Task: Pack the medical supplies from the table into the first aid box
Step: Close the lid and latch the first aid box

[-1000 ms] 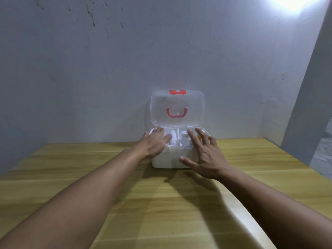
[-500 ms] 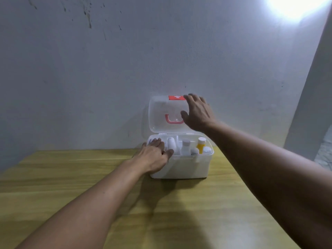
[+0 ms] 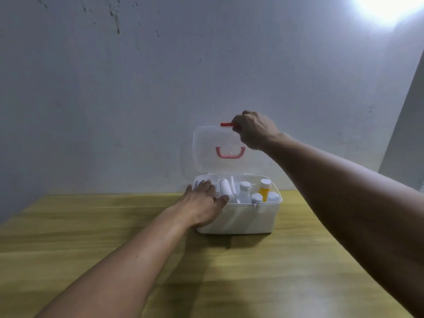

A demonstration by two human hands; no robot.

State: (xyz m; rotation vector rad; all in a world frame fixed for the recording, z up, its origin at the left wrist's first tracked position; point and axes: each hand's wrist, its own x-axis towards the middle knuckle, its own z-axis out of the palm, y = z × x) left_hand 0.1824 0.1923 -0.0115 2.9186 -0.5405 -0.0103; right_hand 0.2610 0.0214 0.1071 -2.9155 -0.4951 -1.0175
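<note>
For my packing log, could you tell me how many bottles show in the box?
3: a white one mid-box, a yellow one right, a small one in front. Others may be hidden.

A white plastic first aid box (image 3: 238, 218) sits on a wooden table, close to a pale wall. Its clear lid (image 3: 213, 148) stands open and upright at the back, hinged along the rear edge. A pink handle (image 3: 230, 153) shows through the lid, and a red latch (image 3: 226, 124) sits at the lid's top edge. Supplies stand inside the box: a white roll (image 3: 224, 188) left of centre, a white bottle (image 3: 244, 191) in the middle, a small white-capped bottle (image 3: 256, 198) at the front, and an orange bottle (image 3: 264, 190) with a white cap on the right.
</note>
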